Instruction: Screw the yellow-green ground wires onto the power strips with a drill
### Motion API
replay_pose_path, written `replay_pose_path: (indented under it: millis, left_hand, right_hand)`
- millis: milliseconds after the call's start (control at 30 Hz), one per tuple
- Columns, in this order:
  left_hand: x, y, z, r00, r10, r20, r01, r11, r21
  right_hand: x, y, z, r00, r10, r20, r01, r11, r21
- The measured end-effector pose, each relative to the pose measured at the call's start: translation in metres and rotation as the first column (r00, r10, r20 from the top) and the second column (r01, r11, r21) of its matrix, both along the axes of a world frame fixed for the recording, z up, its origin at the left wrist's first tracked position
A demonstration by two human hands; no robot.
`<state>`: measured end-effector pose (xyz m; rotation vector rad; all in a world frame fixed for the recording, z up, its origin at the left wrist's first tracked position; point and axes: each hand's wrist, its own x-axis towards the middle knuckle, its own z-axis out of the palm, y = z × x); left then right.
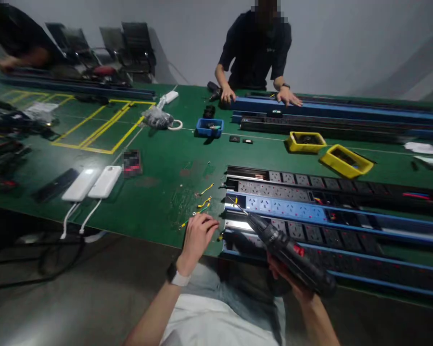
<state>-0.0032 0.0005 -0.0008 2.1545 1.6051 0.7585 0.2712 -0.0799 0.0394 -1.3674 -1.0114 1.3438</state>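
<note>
My right hand (287,278) is wrapped round a black cordless screwdriver (286,247). Its long thin bit points up and left over the end of the blue power strip (285,210). Just left of the strip ends, my left hand (199,234) hovers low over the table edge with fingers curled together. Whatever they may pinch is too small to make out. Beyond that hand lie short yellow-green wires (204,203) with ring ends. Several black and blue socket strips lie side by side, partly hidden under the screwdriver and my right hand.
Two yellow bins (346,162) and a blue bin (210,128) stand beyond the strips. Across the green table (159,158), a person rests both hands on a long blue profile (332,109). White adapters (105,181) with cables lie left. Another person is far left.
</note>
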Motion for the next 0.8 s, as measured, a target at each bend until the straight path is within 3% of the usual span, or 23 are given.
replay_pose_path:
  millis: [333, 467, 667, 800]
  left_hand:
    - [-0.006, 0.002, 0.005, 0.998, 0.001, 0.056, -0.004, 0.999, 0.038]
    - [-0.002, 0.005, 0.010, 0.966, 0.021, 0.257, -0.036, 0.998, 0.053]
    - [0.006, 0.008, 0.029, 0.829, 0.084, 0.553, -0.035, 0.995, -0.098]
    - [0.012, 0.011, 0.032, 0.633, 0.261, 0.729, -0.008, 0.944, -0.331]
  right_hand:
    - [0.002, 0.001, 0.003, 0.999, 0.035, -0.004, -0.035, 0.999, -0.030]
    - [0.001, 0.000, 0.001, 0.999, 0.036, -0.016, -0.037, 0.998, -0.042]
    - [0.004, 0.001, -0.003, 0.999, 0.053, -0.011, -0.053, 0.998, -0.031]
    - [0.007, 0.002, -0.001, 0.995, 0.103, -0.018, -0.103, 0.995, -0.007]
